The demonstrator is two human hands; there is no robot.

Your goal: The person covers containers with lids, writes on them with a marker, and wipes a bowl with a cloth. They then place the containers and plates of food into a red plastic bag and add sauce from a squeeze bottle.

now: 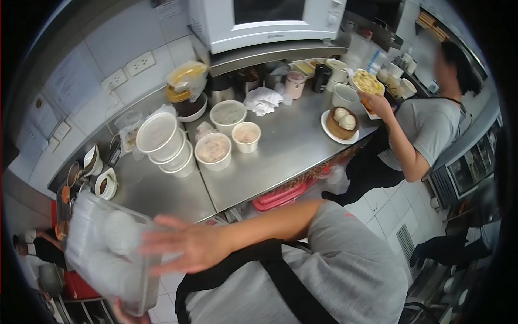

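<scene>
A clear plastic lidded box [108, 248] with pale round items inside is held tilted at the lower left, below the counter's edge. My left hand [123, 314] grips it from underneath; only a few fingers show at the bottom edge. My right hand [186, 247] reaches across my body and lies flat against the box's near side with its fingers spread. It is blurred by motion.
The steel counter [280, 151] carries stacked white tubs [162, 141], filled bowls [213, 150], and a bamboo steamer [341, 123] of buns. A microwave [270, 21] sits on a shelf above. A co-worker [426, 129] at the right holds a plate of food [368, 83]. Another person [38, 245] is at the far left.
</scene>
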